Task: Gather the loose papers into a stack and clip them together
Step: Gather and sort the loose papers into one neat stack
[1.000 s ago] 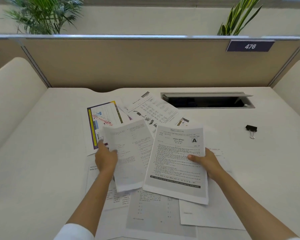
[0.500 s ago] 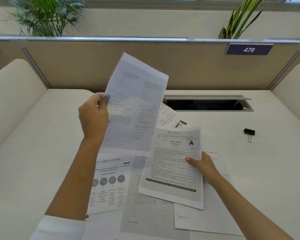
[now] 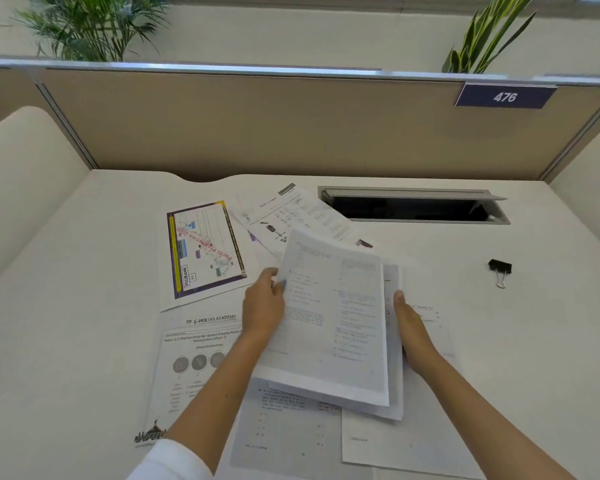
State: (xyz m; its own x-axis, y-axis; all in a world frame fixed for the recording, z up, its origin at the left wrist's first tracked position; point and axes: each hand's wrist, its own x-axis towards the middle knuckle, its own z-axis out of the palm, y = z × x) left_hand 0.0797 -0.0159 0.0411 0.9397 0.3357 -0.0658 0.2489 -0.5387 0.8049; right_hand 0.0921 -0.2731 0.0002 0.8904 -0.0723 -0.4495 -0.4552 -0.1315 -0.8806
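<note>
Papers (image 3: 333,317) between both hands run lengthwise away.

Location: an open-plan office workstation. A white laminate desk (image 3: 66,341) is enclosed by a tan fabric partition panel (image 3: 257,123) bearing a navy number plate reading 476 (image 3: 505,96). A recessed grey cable hatch (image 3: 413,204) sits in the desktop; potted green plants (image 3: 90,26) stand behind.

Bright, even daylight falls from about 12 o'clock, leaving only faint shadows on the pale surface (image 3: 84,306). Wide-angle bending curves the partition (image 3: 291,126) toward the edges. Fine print on the papers (image 3: 333,323) is softly blurred.
</note>
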